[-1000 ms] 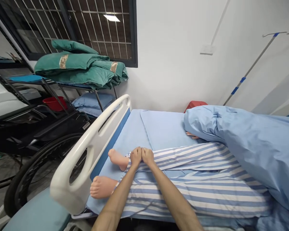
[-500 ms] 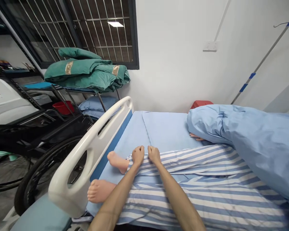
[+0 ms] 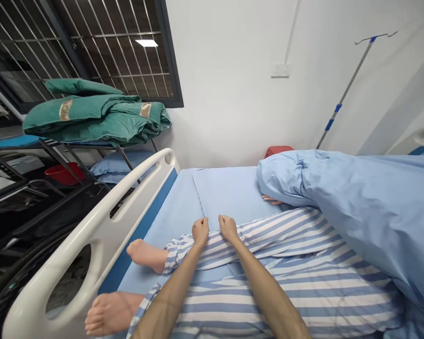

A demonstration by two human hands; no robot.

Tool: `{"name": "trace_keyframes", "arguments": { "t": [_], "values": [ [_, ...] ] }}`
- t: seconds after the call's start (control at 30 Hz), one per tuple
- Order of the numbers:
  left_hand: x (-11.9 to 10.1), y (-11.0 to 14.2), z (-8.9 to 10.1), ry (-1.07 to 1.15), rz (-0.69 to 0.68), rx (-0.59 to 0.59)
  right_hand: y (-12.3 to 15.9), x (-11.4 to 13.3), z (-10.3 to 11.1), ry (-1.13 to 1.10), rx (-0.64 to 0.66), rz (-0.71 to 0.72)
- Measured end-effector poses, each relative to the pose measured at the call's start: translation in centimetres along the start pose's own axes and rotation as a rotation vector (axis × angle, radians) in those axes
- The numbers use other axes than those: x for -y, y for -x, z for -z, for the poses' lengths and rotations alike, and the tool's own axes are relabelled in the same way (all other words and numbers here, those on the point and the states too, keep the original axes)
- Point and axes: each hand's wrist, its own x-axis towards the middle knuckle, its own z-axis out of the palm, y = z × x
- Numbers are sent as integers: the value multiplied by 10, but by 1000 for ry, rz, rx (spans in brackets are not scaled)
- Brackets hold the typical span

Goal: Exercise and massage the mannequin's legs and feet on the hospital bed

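Note:
My left hand (image 3: 200, 231) is closed in a fist over the far leg (image 3: 217, 247) of a lying figure in blue-and-white striped trousers. A short way to its right, my right hand (image 3: 228, 227) is also a fist, by the same leg's far edge. I see nothing in either fist; whether they touch the trousers I cannot tell. My forearms cross above the near leg (image 3: 233, 301). Two bare, manikin-like feet, the far foot (image 3: 146, 255) and the near foot (image 3: 113, 313), point left. Beyond my fists runs a crease or edge in the light blue sheet (image 3: 229, 190).
A white bed end board (image 3: 102, 226) stands on the left. A blue quilt (image 3: 360, 202) covers the figure's upper part, fingers (image 3: 273, 200) showing below it. Also around are green folded bedding (image 3: 99, 117), a red basin (image 3: 64, 173), a wheelchair wheel (image 3: 17, 278) and a drip stand (image 3: 346, 92).
The view has shifted right and closer, so the bed end and feet sit further left. My two fists have moved slightly apart and stay closed over the far leg.

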Motion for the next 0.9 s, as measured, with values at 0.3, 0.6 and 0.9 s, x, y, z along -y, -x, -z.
{"name": "trace_keyframes", "arguments": {
  "t": [0.3,0.6,0.9],
  "values": [
    [-26,15,-42,-55,-69,92,-16,-24,44,-14,-63,15],
    [-71,28,-86,-51,-122,142,-17,-59,72,13,-68,-93],
    [-73,38,-96,-272,-194,181,-24,-111,153,160,-53,-103]
  ]
}}
